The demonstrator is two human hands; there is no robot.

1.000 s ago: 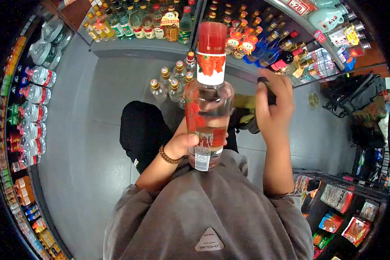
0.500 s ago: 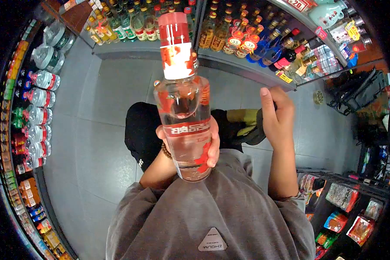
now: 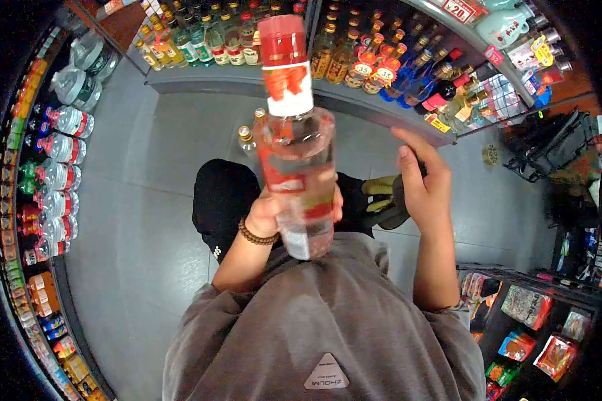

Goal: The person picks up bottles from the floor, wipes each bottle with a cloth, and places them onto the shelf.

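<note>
A large clear bottle (image 3: 297,144) with a red cap and red-and-white neck label stands upright, slightly blurred, before my chest. My left hand (image 3: 267,210), with a beaded bracelet on its wrist, is wrapped round its lower part. To the right, my right hand (image 3: 425,180) is raised away from the bottle, index finger extended and thumb up, the other fingers curled; it holds nothing visible. Behind the bottle, small gold-capped bottles (image 3: 246,142) stand on the floor, mostly hidden.
Bottle shelves (image 3: 354,100) run along the far side. Water bottles (image 3: 63,177) line the left. A dark folded frame (image 3: 548,147) lies at the right, above a rack of packaged goods (image 3: 528,304). My knees and shoe are below the bottle.
The bottle was turned in my left hand, swung left to show its front label, then turned back and moved slightly right. My right index finger has stretched out from a more curled pose.
</note>
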